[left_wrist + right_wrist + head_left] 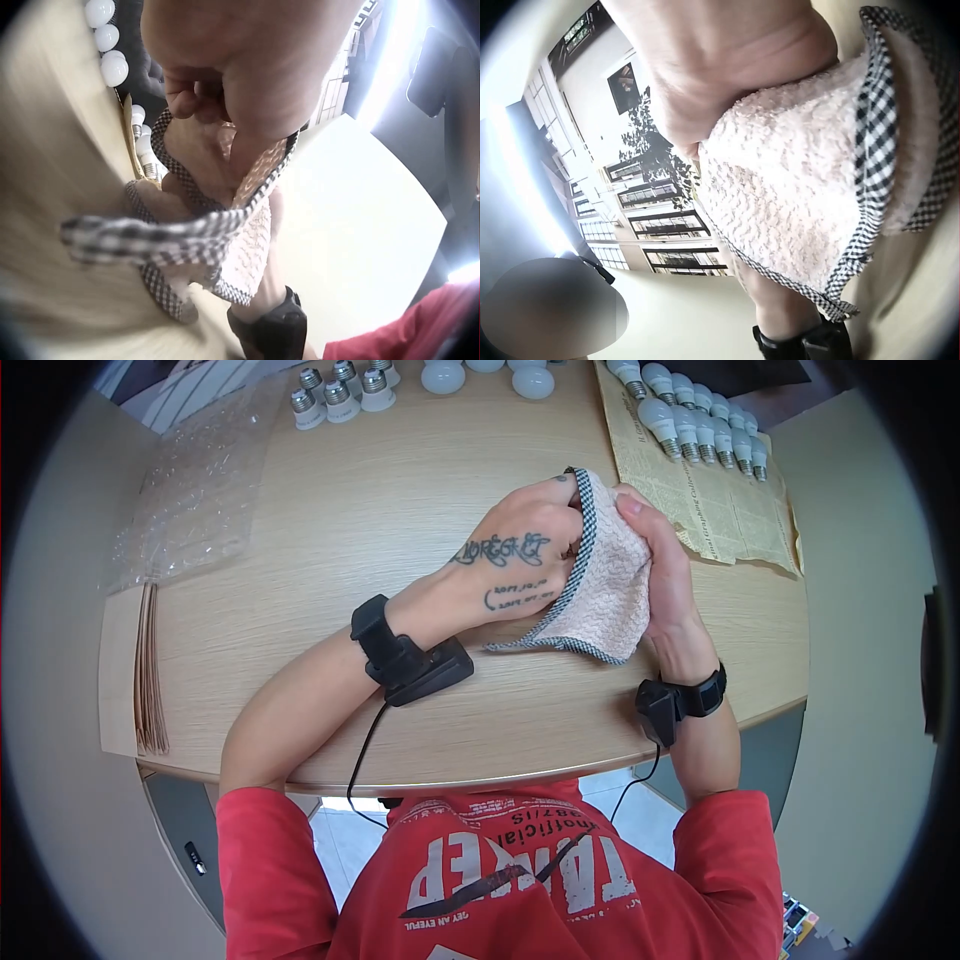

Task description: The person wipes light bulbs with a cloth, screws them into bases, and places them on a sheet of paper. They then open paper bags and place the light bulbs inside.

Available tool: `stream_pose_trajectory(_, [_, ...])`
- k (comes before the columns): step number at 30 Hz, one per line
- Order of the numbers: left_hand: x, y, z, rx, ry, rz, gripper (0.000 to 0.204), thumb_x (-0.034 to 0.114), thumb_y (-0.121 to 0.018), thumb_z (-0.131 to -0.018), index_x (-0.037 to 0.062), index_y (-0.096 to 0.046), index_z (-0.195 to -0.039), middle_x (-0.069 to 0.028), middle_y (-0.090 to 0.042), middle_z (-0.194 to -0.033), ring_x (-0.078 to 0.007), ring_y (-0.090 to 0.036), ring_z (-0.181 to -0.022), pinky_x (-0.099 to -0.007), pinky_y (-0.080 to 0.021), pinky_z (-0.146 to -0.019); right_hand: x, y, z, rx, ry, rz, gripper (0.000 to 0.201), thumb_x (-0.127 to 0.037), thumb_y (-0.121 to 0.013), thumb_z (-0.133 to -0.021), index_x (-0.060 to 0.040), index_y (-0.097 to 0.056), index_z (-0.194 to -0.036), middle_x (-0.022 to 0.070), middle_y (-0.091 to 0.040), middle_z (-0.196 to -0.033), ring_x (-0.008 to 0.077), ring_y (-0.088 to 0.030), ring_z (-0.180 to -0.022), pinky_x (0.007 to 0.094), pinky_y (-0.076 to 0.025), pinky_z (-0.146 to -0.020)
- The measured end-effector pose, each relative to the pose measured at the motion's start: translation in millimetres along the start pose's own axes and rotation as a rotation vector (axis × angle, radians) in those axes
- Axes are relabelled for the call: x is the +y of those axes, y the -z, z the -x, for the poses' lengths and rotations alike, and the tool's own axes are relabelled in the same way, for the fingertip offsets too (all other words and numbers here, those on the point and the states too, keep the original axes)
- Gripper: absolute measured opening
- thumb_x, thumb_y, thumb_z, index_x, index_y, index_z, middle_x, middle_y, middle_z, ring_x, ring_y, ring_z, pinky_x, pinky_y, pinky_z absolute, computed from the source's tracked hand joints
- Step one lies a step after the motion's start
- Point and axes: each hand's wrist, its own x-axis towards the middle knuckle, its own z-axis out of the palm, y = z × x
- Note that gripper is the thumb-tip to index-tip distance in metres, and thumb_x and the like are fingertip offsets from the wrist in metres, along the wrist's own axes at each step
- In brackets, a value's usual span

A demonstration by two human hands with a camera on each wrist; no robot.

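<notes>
A pale pink textured cloth (610, 575) with a black-and-white checked edge is held between both hands above the table's middle. The left hand (515, 550), tattooed on its back, has its fingers curled into the cloth's left side. Around the right side the right hand (670, 565) grips it, thumb near the top. In the left wrist view the cloth (251, 251) hangs in folds below the left hand (232, 67). The right wrist view shows the cloth (787, 180) draped under the right hand (735, 60). Whether something lies inside the cloth cannot be told.
Several bulbs (660, 422) lie on printed brown paper (700, 510) at the back right. More white bulbs (443, 376) and silver-based ones (341, 402) stand at the back. Bubble wrap (200, 490) lies back left, above folded cardboard (120, 670). Cables hang from both wrist cameras.
</notes>
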Motion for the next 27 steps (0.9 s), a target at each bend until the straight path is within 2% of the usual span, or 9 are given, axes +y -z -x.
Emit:
stream_pose_trajectory(1, [2.5,1.9,0.2,-0.001,0.01,-0.018,0.018,0.011,-0.073,-0.079,-0.0007,-0.071,-0.093,-0.0132,-0.063,-0.098,-0.0285,-0.062,-0.087,-0.0379,-0.05,-0.075,-0.2,0.5,0.0,-0.01,0.013,-0.003,0.025,-0.027,-0.05,-0.098,-0.0042,-0.06,-0.099,0.0031,-0.062,-0.089,0.0084,-0.057,-0.081,0.0231,-0.045,-0.074])
stream_pose_trajectory(4, [7.9,3.3,-2.1,-0.025,0.044,0.022,0.017,0.011,-0.072,-0.08,-0.0023,-0.071,-0.09,-0.0137,-0.063,-0.098,-0.0283,-0.062,-0.086,-0.038,-0.05,-0.074,-4.9,-12.2,3.4,0.126,-0.045,-0.188,0.026,-0.027,-0.048,-0.099,-0.0035,-0.059,-0.104,0.0041,-0.063,-0.092,0.0087,-0.059,-0.084,0.024,-0.048,-0.076])
stream_pose_trajectory(8, [2.6,0.0,-2.2,-0.013,0.003,0.051,0.015,0.008,-0.07,-0.081,-0.0028,-0.07,-0.09,-0.0152,-0.063,-0.098,-0.0297,-0.062,-0.086,-0.0387,-0.049,-0.074,-4.1,-11.5,3.6,0.091,-0.011,-0.153,0.023,-0.023,-0.051,-0.097,-0.0027,-0.058,-0.106,0.0044,-0.063,-0.094,0.009,-0.061,-0.083,0.0251,-0.049,-0.076])
stream_pose_trajectory(13, [-0.5,-0.2,0.9,-0.019,0.042,-0.033,0.015,0.006,-0.07,-0.081,-0.0031,-0.07,-0.093,-0.0163,-0.063,-0.097,-0.0312,-0.063,-0.087,-0.0389,-0.05,-0.076,-2.8,-8.9,3.6,0.007,0.032,-0.069,0.019,-0.018,-0.056,-0.095,-0.0021,-0.058,-0.105,0.0038,-0.062,-0.093,0.0089,-0.06,-0.082,0.0234,-0.049,-0.074])
stream_pose_trajectory(16, [0.7,-0.6,1.5,-0.026,0.022,-0.04,0.017,0.006,-0.07,-0.081,-0.0041,-0.07,-0.094,-0.0168,-0.064,-0.099,-0.0318,-0.063,-0.09,-0.0381,-0.05,-0.077,-3.9,0.1,2.6,-0.061,0.061,0.017,0.023,-0.022,-0.054,-0.098,-0.0013,-0.059,-0.106,0.0061,-0.065,-0.095,0.0108,-0.063,-0.083,0.0244,-0.051,-0.075])
stream_pose_trajectory(19, [4.7,-2.4,0.9,-0.032,0.005,-0.029,0.019,0.006,-0.071,-0.081,-0.0048,-0.071,-0.096,-0.017,-0.065,-0.102,-0.0318,-0.064,-0.091,-0.0373,-0.051,-0.078,-4.7,-7.7,3.7,0.068,0.009,-0.149,0.029,-0.026,-0.052,-0.1,-0.0002,-0.06,-0.108,0.0099,-0.067,-0.099,0.0139,-0.066,-0.086,0.0262,-0.053,-0.078])
stream_pose_trajectory(20, [5.5,-3.0,0.6,-0.034,0.005,-0.024,0.019,0.006,-0.071,-0.081,-0.005,-0.071,-0.096,-0.017,-0.065,-0.102,-0.0317,-0.065,-0.091,-0.037,-0.051,-0.078,-3.0,-5.2,3.2,0.04,0.012,-0.173,0.031,-0.028,-0.051,-0.1,0.0003,-0.06,-0.11,0.0108,-0.068,-0.1,0.0147,-0.067,-0.087,0.0267,-0.054,-0.079])
stream_pose_trajectory(23, [3.1,-7.1,-0.4,0.007,-0.033,-0.001,0.011,0.004,-0.066,-0.08,-0.0035,-0.07,-0.086,-0.0161,-0.061,-0.092,-0.031,-0.062,-0.083,-0.0389,-0.051,-0.072,0.3,-2.1,2.6,0.007,0.017,-0.24,0.035,-0.031,-0.049,-0.102,0.0012,-0.06,-0.113,0.0124,-0.068,-0.103,0.016,-0.068,-0.089,0.0275,-0.055,-0.08])
stream_pose_trajectory(27, [6.4,3.6,-3.6,0.054,0.059,0.051,0.014,0.006,-0.067,-0.082,-0.0039,-0.07,-0.091,-0.0154,-0.064,-0.096,-0.0295,-0.063,-0.084,-0.0372,-0.051,-0.073,0.0,-11.7,3.1,0.07,-0.036,-0.238,0.038,-0.033,-0.049,-0.102,0.001,-0.058,-0.117,0.0113,-0.067,-0.104,0.0152,-0.068,-0.09,0.028,-0.055,-0.081])
